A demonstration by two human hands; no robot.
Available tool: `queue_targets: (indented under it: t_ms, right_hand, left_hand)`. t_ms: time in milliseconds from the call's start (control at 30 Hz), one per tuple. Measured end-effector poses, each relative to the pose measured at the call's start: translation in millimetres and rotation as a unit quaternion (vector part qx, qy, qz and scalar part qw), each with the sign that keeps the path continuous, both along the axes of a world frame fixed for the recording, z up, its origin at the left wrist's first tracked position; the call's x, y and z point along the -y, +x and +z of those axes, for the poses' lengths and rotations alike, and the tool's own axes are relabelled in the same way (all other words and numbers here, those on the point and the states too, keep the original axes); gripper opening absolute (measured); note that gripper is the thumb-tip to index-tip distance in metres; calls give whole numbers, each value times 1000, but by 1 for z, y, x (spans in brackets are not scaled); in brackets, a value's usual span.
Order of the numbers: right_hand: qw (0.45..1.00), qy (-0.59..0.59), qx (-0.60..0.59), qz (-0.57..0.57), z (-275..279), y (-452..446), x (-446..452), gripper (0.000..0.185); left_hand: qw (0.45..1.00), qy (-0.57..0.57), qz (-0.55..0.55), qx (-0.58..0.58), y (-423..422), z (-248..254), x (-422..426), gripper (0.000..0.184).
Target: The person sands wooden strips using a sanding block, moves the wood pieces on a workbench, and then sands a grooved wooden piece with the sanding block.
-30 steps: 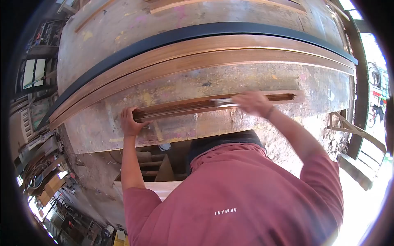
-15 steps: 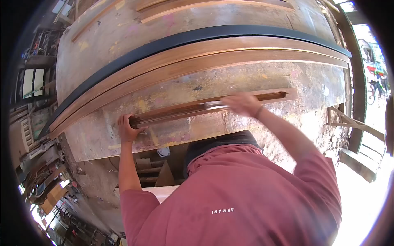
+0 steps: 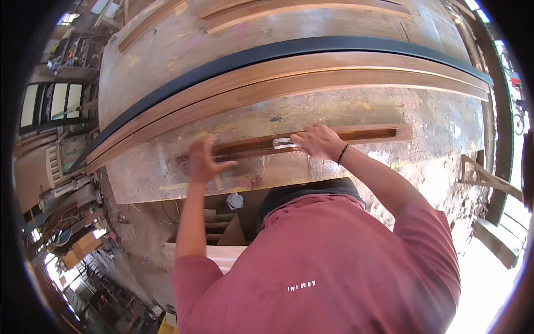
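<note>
A short grooved wooden piece [image 3: 405, 132] lies across the stained workbench [image 3: 139, 183], its recess darker than its rim. In my right hand [image 3: 320, 141] is a shiny metal tool [image 3: 282, 143], which rests at the middle of the groove; its exact kind is unclear. My left hand [image 3: 204, 160] is over the left part of the piece, thumb and fingers apart, slightly blurred, with nothing seen in it.
Beyond the piece, long wooden strips [image 3: 345, 77] and a dark strip [image 3: 345, 43] run across the bench. More wooden pieces [image 3: 278, 10] lie at the far side. Below the near edge are a crumpled white item [image 3: 235, 201] and a box with dividers [image 3: 231, 231].
My left hand has come off the left end of the piece and moved right, fingers spread. My right hand has slowed and still holds the tool in the groove.
</note>
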State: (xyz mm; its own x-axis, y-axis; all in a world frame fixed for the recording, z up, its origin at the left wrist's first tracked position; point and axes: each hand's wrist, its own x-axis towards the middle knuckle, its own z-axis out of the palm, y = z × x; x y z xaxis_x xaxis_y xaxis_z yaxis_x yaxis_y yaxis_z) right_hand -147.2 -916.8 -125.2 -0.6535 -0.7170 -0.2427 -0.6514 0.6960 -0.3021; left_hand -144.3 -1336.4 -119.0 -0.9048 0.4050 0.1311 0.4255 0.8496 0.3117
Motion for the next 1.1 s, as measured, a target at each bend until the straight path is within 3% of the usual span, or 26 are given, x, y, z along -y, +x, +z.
queue_targets:
  t_ms: [67,133,233,300,367,467,533,600,667,767,833,867,900,1000,1033,1100]
  right_hand:
    - [1000,20,12,7,5,-6,2,23]
    - [999,44,28,6,5,-4,1,23]
    - [999,16,-19,45,-9,5,-16,22]
    - [998,31,-48,35,-22,14,-64,22]
    - [987,141,68,35,14,7,-120,30]
    - [992,101,-11,76,7,11,-156,29]
    - [997,-7,-41,71,-44,13,-118,19]
    - [994,39,44,88,-4,-8,-20,19]
    - [997,-15,29,77,0,-16,28,22]
    - [993,45,68,81,10,-13,-18,22]
    - [992,37,-40,112,-36,11,-120,35]
    - [985,62,-75,140,-25,10,-168,44]
    - [979,153,79,106,5,4,-190,43]
    - [986,107,46,116,-7,6,-203,39]
    - [991,31,-29,124,-36,10,-184,29]
    - [991,26,-17,128,-29,2,-101,21]
  left_hand:
    - [995,47,-80,26,-4,-1,-68,105]
    - [990,104,-85,29,-2,-18,-125,96]
    - [991,89,-66,77,-2,-42,-151,84]
    - [990,96,-62,77,-4,-46,-153,79]
    - [990,100,-54,80,-2,-48,-151,75]
    - [991,92,-43,84,0,-48,-153,73]
    - [994,83,-43,59,0,-45,-155,74]
    - [994,83,-53,48,1,-54,-153,74]
    - [995,81,-58,25,-9,-53,-150,74]
    - [992,102,-23,73,3,-46,-152,72]
    - [993,98,-21,63,-1,-45,-150,70]
    - [993,101,-18,64,-2,-45,-151,70]
    - [992,100,-18,72,-3,-44,-151,70]
    - [992,93,-18,78,0,-46,-151,71]
    - [993,88,-26,71,-2,-47,-151,71]
    - [994,85,-28,60,-2,-46,-154,71]
